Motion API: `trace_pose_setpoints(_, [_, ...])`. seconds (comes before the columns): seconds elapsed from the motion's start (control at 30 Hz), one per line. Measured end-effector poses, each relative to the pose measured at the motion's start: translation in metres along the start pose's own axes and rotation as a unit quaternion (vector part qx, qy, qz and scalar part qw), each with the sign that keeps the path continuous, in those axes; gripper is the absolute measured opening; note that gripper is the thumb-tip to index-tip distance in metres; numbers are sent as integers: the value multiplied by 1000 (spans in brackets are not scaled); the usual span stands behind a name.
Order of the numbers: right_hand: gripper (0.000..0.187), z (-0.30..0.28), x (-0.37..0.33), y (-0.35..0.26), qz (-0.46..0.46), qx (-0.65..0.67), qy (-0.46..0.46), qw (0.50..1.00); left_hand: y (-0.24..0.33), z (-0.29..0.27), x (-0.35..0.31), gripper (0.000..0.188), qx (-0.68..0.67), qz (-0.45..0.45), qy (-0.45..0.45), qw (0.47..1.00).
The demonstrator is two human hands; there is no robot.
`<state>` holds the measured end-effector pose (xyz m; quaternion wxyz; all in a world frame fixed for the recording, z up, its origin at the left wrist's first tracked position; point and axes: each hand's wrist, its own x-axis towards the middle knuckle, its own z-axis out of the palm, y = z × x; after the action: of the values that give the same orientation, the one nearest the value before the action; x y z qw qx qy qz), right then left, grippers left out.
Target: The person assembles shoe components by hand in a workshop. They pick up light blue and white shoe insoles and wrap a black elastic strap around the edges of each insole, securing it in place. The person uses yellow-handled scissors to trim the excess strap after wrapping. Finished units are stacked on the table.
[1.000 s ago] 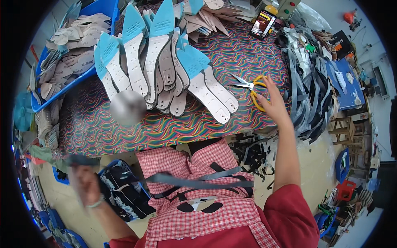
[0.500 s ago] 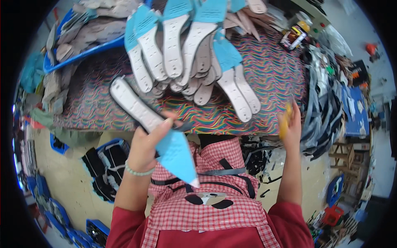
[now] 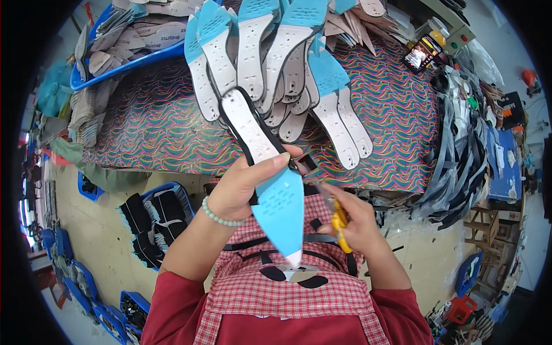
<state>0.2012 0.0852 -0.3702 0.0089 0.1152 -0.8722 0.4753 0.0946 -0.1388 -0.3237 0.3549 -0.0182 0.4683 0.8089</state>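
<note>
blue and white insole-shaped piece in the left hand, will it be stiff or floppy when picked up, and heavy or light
The blue-and-white, insole-shaped piece is probably fairly stiff: the left hand grips it near the middle and both ends extend without folding. It's likely light too, since it looks thin and one hand holds it.

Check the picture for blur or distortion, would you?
Head view: black corners, surroundings bending toward the rim; head view: the yellow-handled scissors look slightly smeared at the blades, while the held insole is fairly crisp, its perforations distinct.
</note>
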Motion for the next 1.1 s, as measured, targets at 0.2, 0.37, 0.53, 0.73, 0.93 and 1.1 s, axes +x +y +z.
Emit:
trace_pose_setpoints(0.2, [67,-67,8,82,199,-275,227,913,-11,1,3,22,196,140,78,967])
trace_pose_setpoints(0.37, [29,-79,24,37,93,-330,222,913,-23,-1,2,24,302,149,40,941])
trace_pose_setpoints(0.53, [19,24,44,-23,2,17,2,1000,-43,12,2,32,250,305,53,918])
trace_pose_setpoints(0.73, [27,75,30,-10,41,304,-147,940,0,-26,-21,61,-96,373,-181,905])
trace_pose_setpoints(0.93, [22,77,38,-31,-75,323,-254,909,63,-44,-70,37,192,368,-438,797])
trace_pose_setpoints(1.1, [38,54,83,21,124,-164,59,977,95,-99,-100,24,717,459,21,524])
